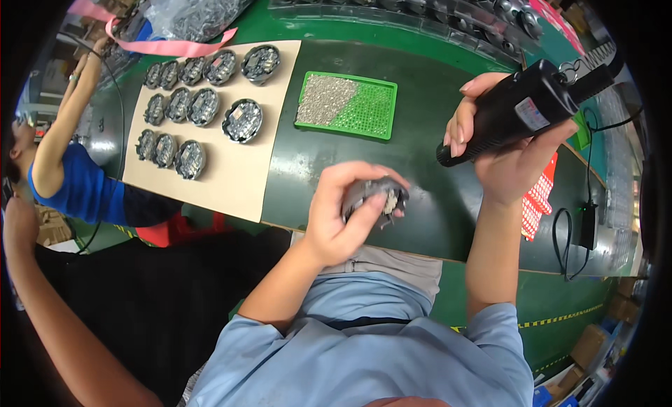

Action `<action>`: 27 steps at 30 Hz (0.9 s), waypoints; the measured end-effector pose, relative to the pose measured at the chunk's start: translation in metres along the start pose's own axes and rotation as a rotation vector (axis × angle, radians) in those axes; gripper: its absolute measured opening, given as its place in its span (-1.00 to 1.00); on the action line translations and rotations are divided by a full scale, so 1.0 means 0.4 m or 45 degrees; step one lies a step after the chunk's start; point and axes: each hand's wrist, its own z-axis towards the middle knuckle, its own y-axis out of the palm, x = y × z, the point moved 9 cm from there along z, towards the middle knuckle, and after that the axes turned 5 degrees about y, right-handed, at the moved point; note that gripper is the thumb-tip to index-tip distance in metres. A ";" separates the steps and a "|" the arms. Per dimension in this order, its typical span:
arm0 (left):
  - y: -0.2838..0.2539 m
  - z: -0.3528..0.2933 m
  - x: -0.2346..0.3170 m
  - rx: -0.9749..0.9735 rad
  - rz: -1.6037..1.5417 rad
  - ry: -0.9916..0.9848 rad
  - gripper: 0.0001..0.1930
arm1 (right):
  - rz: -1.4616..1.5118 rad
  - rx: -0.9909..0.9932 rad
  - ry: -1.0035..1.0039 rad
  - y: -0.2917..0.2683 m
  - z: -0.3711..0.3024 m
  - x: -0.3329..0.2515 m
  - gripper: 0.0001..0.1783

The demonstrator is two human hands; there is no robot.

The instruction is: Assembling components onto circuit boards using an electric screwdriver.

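— So, where does the driver sit against the part right now?

— Your right hand [500, 151] is wrapped tight around the black electric screwdriver [521, 113] in the right half of the frame. Its long axis runs on a slant, from the upper right down toward the centre, and the tip end points down-left.

— And the part?

— Your left hand [343, 214] is curled closed around the small round grey assembly [378, 195], just below the middle of the frame. You hold it above the near edge of the green table [427, 71], fingers over the top, thumb beneath. It lies down and to the left of the driver's tip, near it but not touching.

— So which hand is closer to the gap?

— Both border it. The driver's slant already aims roughly at the assembly, so the relation that matters is that diagonal line from tip to part. Whether a screw sits on the tip, I cannot tell.

— Anything between them?

— Only bare table. The green screw tray [346, 104] lies above the assembly, toward the upper centre, well clear of the line. The tan sheet [231, 186] with finished round units [241, 120] fills the upper left, farther from both hands.

— Anyone else close?

— A person in a blue top [77, 186] reaches up at the far left edge, well apart from your hands.
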 end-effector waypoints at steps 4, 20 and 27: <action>0.032 0.004 0.055 -0.142 0.018 0.179 -0.55 | 0.012 0.035 -0.015 -0.010 -0.009 -0.005 0.27; 0.019 0.067 0.089 -0.006 0.066 -0.035 -0.78 | -0.109 0.212 0.064 -0.009 -0.025 0.005 0.28; -0.138 0.290 0.113 0.353 0.206 -0.063 -0.73 | -0.175 0.161 -0.009 0.010 -0.025 -0.024 0.22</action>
